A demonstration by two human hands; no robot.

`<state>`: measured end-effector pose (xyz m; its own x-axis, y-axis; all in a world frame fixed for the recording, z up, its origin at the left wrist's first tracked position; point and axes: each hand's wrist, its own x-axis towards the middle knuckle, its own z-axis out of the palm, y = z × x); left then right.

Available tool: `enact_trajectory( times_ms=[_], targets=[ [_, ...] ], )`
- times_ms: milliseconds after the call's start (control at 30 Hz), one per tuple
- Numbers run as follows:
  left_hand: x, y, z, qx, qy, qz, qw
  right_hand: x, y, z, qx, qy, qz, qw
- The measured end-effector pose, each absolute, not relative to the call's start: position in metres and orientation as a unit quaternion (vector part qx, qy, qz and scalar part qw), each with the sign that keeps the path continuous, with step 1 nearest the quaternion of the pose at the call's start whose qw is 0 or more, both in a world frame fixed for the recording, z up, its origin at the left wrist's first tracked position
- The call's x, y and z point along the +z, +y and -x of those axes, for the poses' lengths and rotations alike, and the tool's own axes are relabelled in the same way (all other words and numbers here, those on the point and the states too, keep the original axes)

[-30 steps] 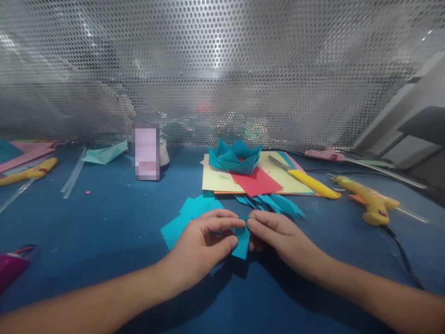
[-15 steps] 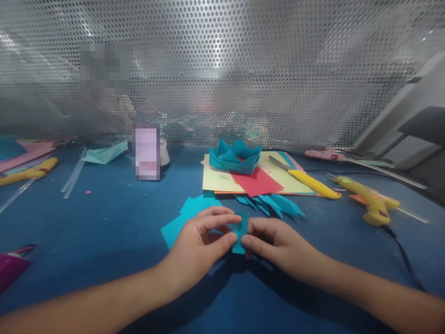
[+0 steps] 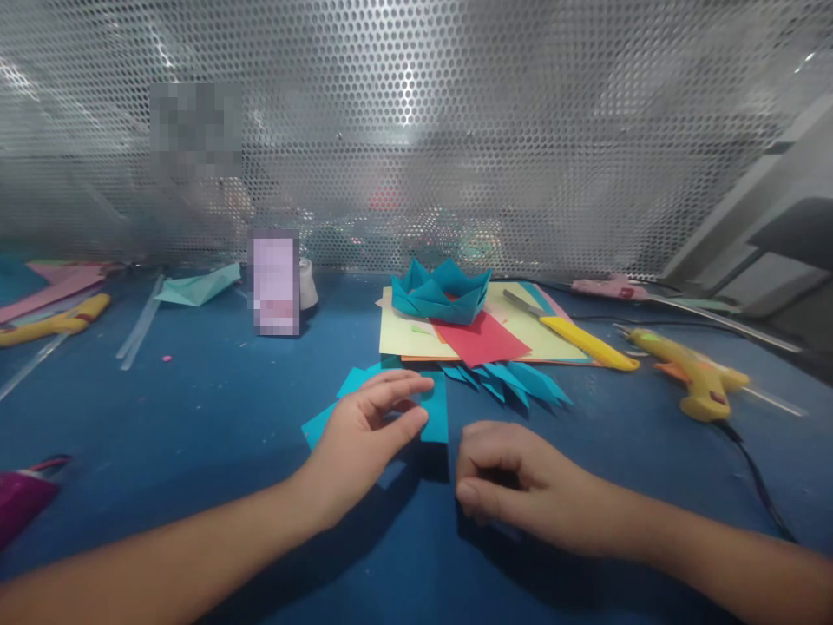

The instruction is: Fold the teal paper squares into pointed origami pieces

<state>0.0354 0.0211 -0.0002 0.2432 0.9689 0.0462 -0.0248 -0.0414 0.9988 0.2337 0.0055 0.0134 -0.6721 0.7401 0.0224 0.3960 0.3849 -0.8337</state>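
A small blue paper piece (image 3: 436, 408) stands out from the fingers of my left hand (image 3: 374, 425), which is closed on it above the table. My right hand (image 3: 521, 482) is to its right, apart from the paper, with its fingers curled together; whether anything is inside is hidden. Behind my left hand lie flat blue sheets (image 3: 320, 423), partly covered by it. Several folded blue pieces (image 3: 514, 380) lie in a row just beyond my hands. Farther back, a folded blue paper ring with points (image 3: 441, 293) sits on the stacked paper.
Yellow paper (image 3: 400, 332), a red sheet (image 3: 485, 340) and a yellow cutter (image 3: 589, 341) lie behind my hands. At the right is a yellow glue gun (image 3: 699, 378) with its cord. A phone (image 3: 274, 282) stands at the back left. A perforated metal panel (image 3: 416, 130) borders the table.
My right hand has let go of the small blue paper and moved down towards me. My left hand has moved slightly left and away from me with the paper.
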Motion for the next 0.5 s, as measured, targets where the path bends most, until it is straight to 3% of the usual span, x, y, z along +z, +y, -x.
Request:
enact_trajectory(
  times_ms=[233, 500],
  targets=[
    [-0.004, 0.021, -0.039, 0.372, 0.407, -0.574, 0.606, 0.001, 0.013, -0.242, 0.193, -0.804, 0.399, 0.396],
    [-0.004, 0.021, -0.038, 0.390, 0.364, -0.538, 0.653, 0.000, 0.016, -0.244, 0.047, -0.885, 0.344, 0.311]
  ],
)
